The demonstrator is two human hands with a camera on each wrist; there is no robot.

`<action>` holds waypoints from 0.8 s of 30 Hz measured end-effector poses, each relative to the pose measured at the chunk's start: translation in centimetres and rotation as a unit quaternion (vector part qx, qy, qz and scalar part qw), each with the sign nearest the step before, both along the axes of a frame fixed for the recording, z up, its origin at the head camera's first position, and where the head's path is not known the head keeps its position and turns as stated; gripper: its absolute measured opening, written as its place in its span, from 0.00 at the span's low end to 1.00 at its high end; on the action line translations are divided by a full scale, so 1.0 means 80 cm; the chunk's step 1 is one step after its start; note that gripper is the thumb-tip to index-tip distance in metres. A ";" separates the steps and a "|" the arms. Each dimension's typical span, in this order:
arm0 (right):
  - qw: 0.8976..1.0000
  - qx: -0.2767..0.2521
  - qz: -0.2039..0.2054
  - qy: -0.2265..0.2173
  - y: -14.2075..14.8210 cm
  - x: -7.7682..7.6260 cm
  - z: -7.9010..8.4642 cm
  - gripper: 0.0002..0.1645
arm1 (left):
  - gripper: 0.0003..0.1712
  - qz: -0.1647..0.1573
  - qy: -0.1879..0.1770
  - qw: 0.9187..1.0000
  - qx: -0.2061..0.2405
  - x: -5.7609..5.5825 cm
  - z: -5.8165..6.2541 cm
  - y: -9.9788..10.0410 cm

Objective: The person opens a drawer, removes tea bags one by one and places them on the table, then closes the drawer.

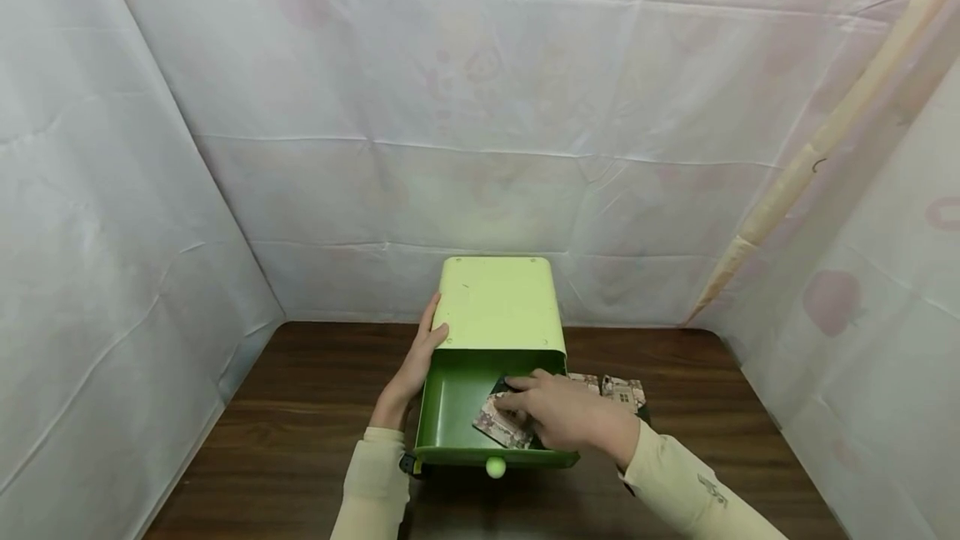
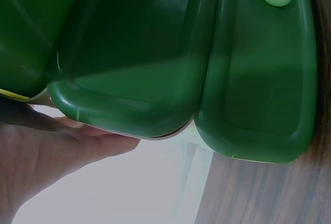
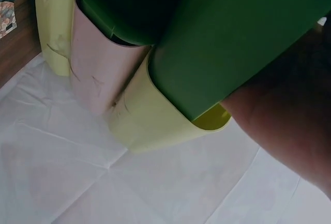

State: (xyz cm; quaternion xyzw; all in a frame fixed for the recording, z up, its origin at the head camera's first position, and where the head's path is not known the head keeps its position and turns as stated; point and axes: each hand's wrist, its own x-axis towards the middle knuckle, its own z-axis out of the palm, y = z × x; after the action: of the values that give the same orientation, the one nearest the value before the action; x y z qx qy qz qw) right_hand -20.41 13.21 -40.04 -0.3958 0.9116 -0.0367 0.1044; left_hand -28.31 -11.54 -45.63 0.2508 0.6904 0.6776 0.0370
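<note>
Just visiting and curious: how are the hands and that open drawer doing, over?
Left hand holding cabinet by its left side. Right hand at open drawer, fingers on patterned piece, grip unclear. Nothing seen blocking the drawer.

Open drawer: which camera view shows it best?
The head view, showing the open drawer with its inside and knob. The left wrist view catches only its outside, at far left; the right wrist view only its outside, upper right.

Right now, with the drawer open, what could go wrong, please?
The drawer juts forward, so downward pressure from the right hand could tip the cabinet, despite the left hand at its side. The patterned piece at the right hand sits askew and might catch if the drawer closes.
</note>
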 end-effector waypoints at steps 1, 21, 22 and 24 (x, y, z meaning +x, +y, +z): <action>1.000 0.002 0.002 0.008 0.000 -0.001 -0.001 0.35 | 0.33 -0.001 0.000 1.000 0.001 0.000 -0.001 0.000; 0.960 -0.025 0.010 0.277 -0.026 -0.012 -0.044 0.19 | 0.32 0.002 -0.008 1.000 0.005 0.002 -0.001 0.000; 0.961 -0.019 0.009 0.276 -0.026 -0.013 -0.045 0.19 | 0.32 0.002 -0.007 1.000 0.004 0.001 -0.001 0.000; 0.962 -0.012 0.014 0.272 -0.026 -0.014 -0.045 0.21 | 0.32 0.002 -0.006 1.000 0.004 0.001 -0.001 -0.001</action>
State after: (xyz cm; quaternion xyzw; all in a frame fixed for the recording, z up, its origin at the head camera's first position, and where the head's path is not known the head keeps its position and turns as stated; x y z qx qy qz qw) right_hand -21.52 11.11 -43.67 -0.4046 0.8997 0.0624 -0.1514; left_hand -28.25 -11.60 -45.69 0.2458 0.6882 0.6815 0.0386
